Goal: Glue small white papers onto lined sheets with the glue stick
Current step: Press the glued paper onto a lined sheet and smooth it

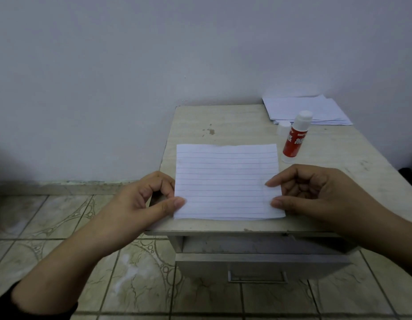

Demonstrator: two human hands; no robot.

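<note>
A lined sheet [225,181] lies flat on the small table [223,121], near its front edge. My left hand [145,197] pinches the sheet's left edge between thumb and curled fingers. My right hand [316,192] pinches the right edge, thumb and forefinger on the paper. A red glue stick [296,137] stands upright just beyond the sheet's far right corner, its white glue exposed. Its white cap [284,127] sits beside it on the left. A stack of white papers [304,109] lies at the table's far right corner.
The table stands against a plain white wall, with a partly open drawer [258,262] under its front edge. Tiled floor [62,227] spreads to the left and below. A dark object [408,174] shows at the right edge of view.
</note>
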